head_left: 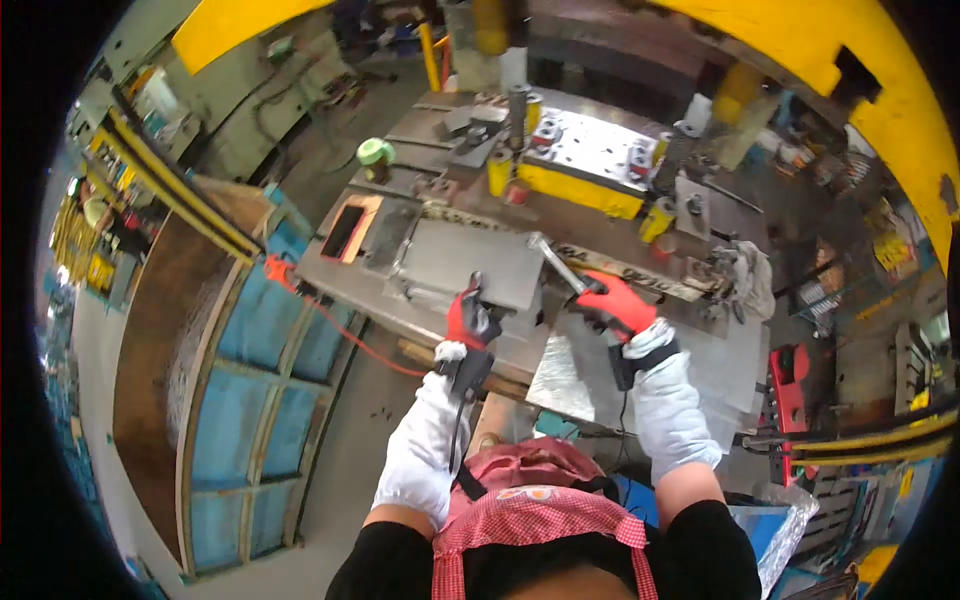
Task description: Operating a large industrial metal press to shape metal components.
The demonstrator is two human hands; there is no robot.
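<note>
A grey rectangular metal sheet (470, 255) lies on the press bench in front of me. My left hand (473, 320), in a red and black glove, is closed at its near edge, thumb on top; the fingers underneath are hidden. In a matching glove, my right hand (615, 305) is wrapped round a silver rod-like tool (560, 266). The tool slants up to the left, and its wider head is by the sheet's right edge. More flat sheets (700, 365) lie below and right of my right hand.
Behind the sheet stands a die with a shiny plate (595, 145) and yellow blocks. A phone (344, 232) and a green-topped bottle (375, 155) rest at the bench's left. A blue-sided bin (250, 400) is on the left, a red control box (788, 410) on the right.
</note>
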